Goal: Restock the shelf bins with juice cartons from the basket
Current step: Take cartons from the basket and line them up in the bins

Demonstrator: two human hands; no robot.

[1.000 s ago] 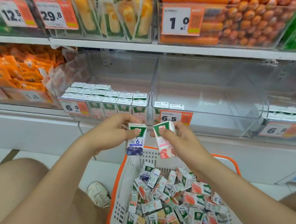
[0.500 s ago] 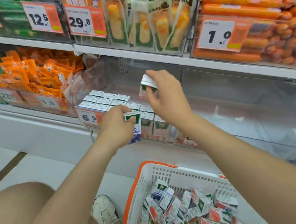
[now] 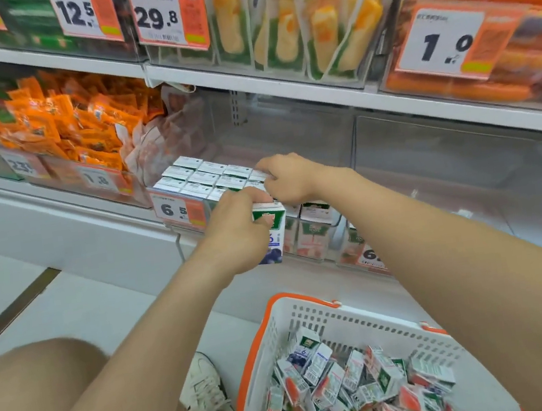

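Left hand (image 3: 235,230) grips a small rectangular cardboard juice carton (image 3: 272,236), green-topped with blue printing, upright against the front of the clear rigid plastic shelf bin (image 3: 287,127). Right hand (image 3: 288,179), fingers curled, presses on the flat white tops of the cartons packed there; its hold cannot be determined. At 5 o'clock, the white perforated plastic basket with orange rim (image 3: 315,318) holds loose cartons in a jumble.

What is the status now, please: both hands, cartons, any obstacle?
Left hand holds blue carton. Right hand on cartons in bin. Basket still stocked. Nothing blocking.
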